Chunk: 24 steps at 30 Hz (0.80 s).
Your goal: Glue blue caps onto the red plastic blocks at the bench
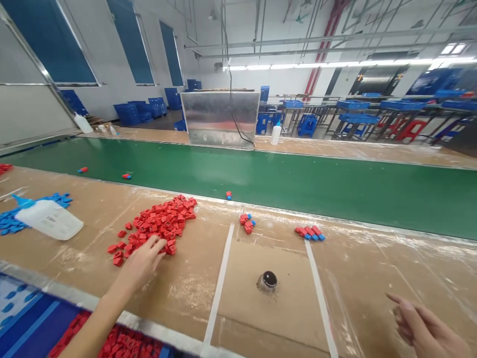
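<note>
Small red plastic blocks lie heaped loose on the cardboard-covered bench, just ahead of the left hand. They look light and stiff, likely to scatter if pushed, and are probably best pinched singly by opposite side faces. Left fingers rest curved at the pile's near edge; cannot tell whether a block is held. The right hand sits well apart at lower right, open and empty, index extended, other fingers loosely curled. Between the hands, two white tape strips flank a dark domed knob. Ahead of the tape, small clusters of joined red-and-blue pieces sit near the green conveyor belt. Left of the left hand, a white squeeze bottle lies on loose blue pieces. Nearer the body, below the left forearm, a blue tray holds more red blocks.
</note>
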Tool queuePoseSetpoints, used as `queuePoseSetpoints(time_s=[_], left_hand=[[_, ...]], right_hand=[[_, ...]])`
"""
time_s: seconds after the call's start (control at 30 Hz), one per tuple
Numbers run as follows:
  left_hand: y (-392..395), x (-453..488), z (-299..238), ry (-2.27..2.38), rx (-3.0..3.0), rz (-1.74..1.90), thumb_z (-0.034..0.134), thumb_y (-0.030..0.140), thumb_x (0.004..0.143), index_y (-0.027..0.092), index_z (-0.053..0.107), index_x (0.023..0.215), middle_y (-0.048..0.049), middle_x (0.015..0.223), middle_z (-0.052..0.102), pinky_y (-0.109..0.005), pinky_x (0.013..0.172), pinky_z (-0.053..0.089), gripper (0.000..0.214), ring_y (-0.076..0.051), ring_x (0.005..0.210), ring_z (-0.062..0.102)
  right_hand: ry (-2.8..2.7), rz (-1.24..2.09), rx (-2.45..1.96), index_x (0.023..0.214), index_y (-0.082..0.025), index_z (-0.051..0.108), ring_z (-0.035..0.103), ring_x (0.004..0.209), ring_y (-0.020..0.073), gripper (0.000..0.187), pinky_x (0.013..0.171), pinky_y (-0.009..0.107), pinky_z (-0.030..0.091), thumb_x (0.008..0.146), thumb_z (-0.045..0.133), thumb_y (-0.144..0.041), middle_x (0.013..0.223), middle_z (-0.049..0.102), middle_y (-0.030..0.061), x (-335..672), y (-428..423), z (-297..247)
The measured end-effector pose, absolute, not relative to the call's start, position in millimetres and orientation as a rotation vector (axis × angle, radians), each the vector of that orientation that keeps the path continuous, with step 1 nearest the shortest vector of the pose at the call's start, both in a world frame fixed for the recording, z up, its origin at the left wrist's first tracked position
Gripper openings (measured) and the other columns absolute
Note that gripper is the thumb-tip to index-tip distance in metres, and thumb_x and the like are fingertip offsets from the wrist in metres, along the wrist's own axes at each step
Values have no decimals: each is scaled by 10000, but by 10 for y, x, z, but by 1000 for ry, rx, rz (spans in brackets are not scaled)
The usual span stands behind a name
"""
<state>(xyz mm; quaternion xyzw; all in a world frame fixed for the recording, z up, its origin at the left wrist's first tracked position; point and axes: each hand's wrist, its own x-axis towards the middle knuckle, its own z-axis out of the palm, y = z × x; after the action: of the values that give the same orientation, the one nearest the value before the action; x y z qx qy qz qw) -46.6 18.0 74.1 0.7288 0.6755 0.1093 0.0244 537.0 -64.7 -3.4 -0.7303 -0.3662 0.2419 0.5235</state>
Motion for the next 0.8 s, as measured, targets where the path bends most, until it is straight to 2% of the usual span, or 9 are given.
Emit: queuePoseSetpoints(time_s=[0.1, 0.23, 0.3, 0.37, 0.5, 0.57, 0.67, 0.73, 0.8], left_hand=[[69, -203, 661, 1846, 2200, 452, 497, 320, 914, 268, 614, 992, -68, 1024, 672, -313, 773, 514, 151, -257, 939, 664], [-76, 371, 460, 1657, 2021, 432, 516, 258, 896, 271, 640, 920, -70, 916, 683, -335, 779, 528, 128, -250, 867, 665], [-97, 612, 388, 1545, 1959, 424, 538, 219, 872, 282, 670, 944, -78, 958, 676, -340, 804, 532, 164, -251, 900, 664], [-84, 758, 346, 1470, 1895, 436, 559, 180, 842, 292, 701, 968, -81, 950, 669, -340, 801, 539, 221, -249, 888, 664], [-70, 791, 252, 1450, 1784, 568, 583, 155, 806, 319, 735, 1033, -98, 996, 677, -355, 849, 547, 318, -260, 933, 668], [-111, 750, 172, 1444, 1760, 662, 574, 186, 824, 354, 718, 1118, -98, 1066, 689, -366, 884, 544, 368, -269, 992, 664], [-219, 722, 70, 1435, 1744, 703, 591, 247, 836, 398, 643, 1252, -81, 1108, 707, -391, 923, 534, 446, -279, 1024, 657], [-292, 748, 53, 1467, 1671, 709, 619, 274, 825, 381, 619, 1277, -73, 1026, 721, -389, 884, 549, 464, -266, 928, 671], [-344, 806, 78, 1485, 1546, 710, 657, 298, 802, 323, 673, 1178, -62, 883, 711, -350, 761, 569, 377, -239, 778, 666]], right_hand=[[-1247, 576, -1732, 871, -349, 722, 616, 587, 267, 356, 504, 409, 529, 769, 571, -655, 676, 616, 63, 5061, 69, 354], [-1964, 568, -1515, 1076, -230, 671, 626, 641, 216, 425, 591, 346, 531, 950, 368, -500, 731, 633, 42, 4466, 1153, 686], [-2103, 587, -1462, 1124, -225, 656, 609, 643, 181, 352, 646, 318, 516, 964, 400, -407, 793, 643, 30, 4113, 1639, 701], [-2195, 583, -1430, 1183, -235, 643, 608, 709, 158, 302, 747, 307, 499, 962, 449, -307, 944, 645, 41, 3751, 2041, 622], [-2307, 517, -1431, 1349, -228, 543, 599, 781, 147, 387, 793, 302, 477, 962, 531, -246, 1159, 565, 85, 3121, 2562, 364], [-2332, 480, -1450, 1339, -205, 534, 606, 854, 164, 376, 824, 338, 491, 972, 559, -281, 1214, 548, 92, 2909, 2713, 268], [-2327, 440, -1519, 1217, -169, 582, 608, 950, 200, 295, 847, 397, 518, 966, 597, -323, 1181, 587, 81, 2759, 2848, 201], [-2295, 424, -1577, 1145, -159, 608, 614, 960, 204, 252, 845, 404, 529, 962, 609, -332, 1145, 607, 75, 2769, 2873, 212], [-2245, 414, -1618, 1107, -151, 618, 620, 943, 199, 236, 835, 398, 533, 960, 612, -336, 1111, 618, 69, 2861, 2829, 271]])
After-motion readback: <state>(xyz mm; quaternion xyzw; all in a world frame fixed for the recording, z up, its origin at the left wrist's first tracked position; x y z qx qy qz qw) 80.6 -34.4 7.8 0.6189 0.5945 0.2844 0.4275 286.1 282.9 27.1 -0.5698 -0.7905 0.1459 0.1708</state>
